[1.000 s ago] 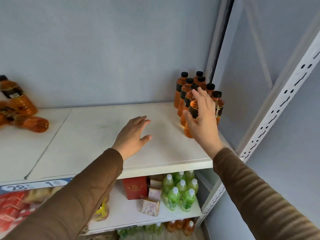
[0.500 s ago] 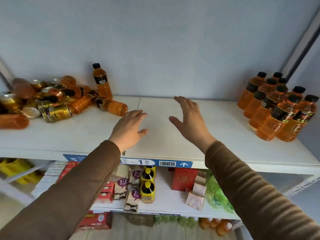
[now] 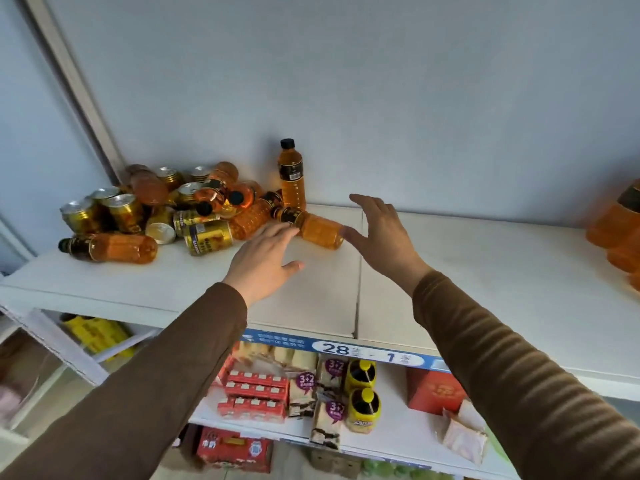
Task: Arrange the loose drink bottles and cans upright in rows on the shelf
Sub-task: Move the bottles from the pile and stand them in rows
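Across frame middle: white flat shelf (image 3: 485,271), smooth boards. Upper left: heap of gold cans (image 3: 207,237), ribbed amber bottles. Centre: lying bottle (image 3: 311,226), black cap left, long axis left-right. Left hand (image 3: 263,261), right hand (image 3: 384,233) flank it, fingers spread, grasping nothing.

Soft, even daylight fills the scene, bright and without glare. Faint shadows lie on the shelf (image 3: 450,271) under the left hand (image 3: 265,263) and right hand (image 3: 384,237). The cans (image 3: 207,237) carry small highlights on their tops. Wide-angle distortion bends the upright post (image 3: 74,84) and tilts the shelf. Motion blur smears the bottles (image 3: 620,230) at the right edge and the lower left corner; the centre is fairly sharp.
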A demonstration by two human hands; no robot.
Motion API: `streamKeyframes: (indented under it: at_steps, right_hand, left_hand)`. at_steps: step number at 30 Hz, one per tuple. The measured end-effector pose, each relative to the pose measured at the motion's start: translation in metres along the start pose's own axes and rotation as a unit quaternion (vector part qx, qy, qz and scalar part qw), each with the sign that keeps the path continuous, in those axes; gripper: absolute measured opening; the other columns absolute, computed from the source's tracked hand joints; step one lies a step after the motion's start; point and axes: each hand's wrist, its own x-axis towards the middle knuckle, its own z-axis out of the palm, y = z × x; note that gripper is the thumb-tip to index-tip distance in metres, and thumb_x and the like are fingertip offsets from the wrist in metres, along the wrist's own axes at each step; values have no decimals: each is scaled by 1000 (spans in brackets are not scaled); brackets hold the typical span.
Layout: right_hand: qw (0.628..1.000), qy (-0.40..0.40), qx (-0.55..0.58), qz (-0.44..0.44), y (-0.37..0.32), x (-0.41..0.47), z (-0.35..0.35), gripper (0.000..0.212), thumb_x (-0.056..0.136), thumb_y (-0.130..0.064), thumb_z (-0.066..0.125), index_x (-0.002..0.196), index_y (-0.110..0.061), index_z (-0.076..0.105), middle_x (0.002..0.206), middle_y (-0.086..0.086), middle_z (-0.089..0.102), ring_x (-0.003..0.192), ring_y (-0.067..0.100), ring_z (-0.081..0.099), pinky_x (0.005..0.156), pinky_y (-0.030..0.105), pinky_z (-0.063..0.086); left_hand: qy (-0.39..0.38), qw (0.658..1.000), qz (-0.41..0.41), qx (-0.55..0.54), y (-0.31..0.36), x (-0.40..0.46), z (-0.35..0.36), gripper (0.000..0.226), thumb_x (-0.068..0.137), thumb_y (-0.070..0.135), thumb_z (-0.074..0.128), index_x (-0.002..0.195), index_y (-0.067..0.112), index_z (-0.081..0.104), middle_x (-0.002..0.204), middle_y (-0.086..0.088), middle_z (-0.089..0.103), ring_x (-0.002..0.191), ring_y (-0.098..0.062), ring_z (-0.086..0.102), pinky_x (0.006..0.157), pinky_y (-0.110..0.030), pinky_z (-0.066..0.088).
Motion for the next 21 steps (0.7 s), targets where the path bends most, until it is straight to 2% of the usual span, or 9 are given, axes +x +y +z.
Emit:
streamKeyframes:
  at_steps: [10, 15, 21]
  right_hand:
    - [995, -56, -36, 76, -33, 59, 77, 59, 97, -43, 53, 149, -21, 36, 149, 3, 42, 136, 23, 35, 109, 39, 33]
    - [987, -96, -51, 122, -18, 87, 99, 60, 97, -45, 51, 150, -21, 34, 151, 5, 41, 139, 24, 35, 110, 39, 32]
    - [976, -148, -60, 149, -2, 115, 116, 57, 98, -47, 49, 148, -22, 38, 149, 5, 46, 135, 25, 43, 105, 37, 37]
  left_hand:
    - [-14, 999, 31, -13, -98, 47, -16, 69, 94, 46, 61, 153, 23, 34, 158, 1, 33, 145, -22, 28, 114, -38, 30]
    - [-14, 998, 40, -44, -106, 92, -16, 70, 94, 45, 61, 154, 22, 32, 157, -2, 35, 144, -25, 29, 114, -40, 30]
    - [-11, 986, -25, -166, -99, 144, -6, 76, 93, 39, 66, 154, 18, 26, 156, -8, 36, 143, -26, 33, 112, -35, 29]
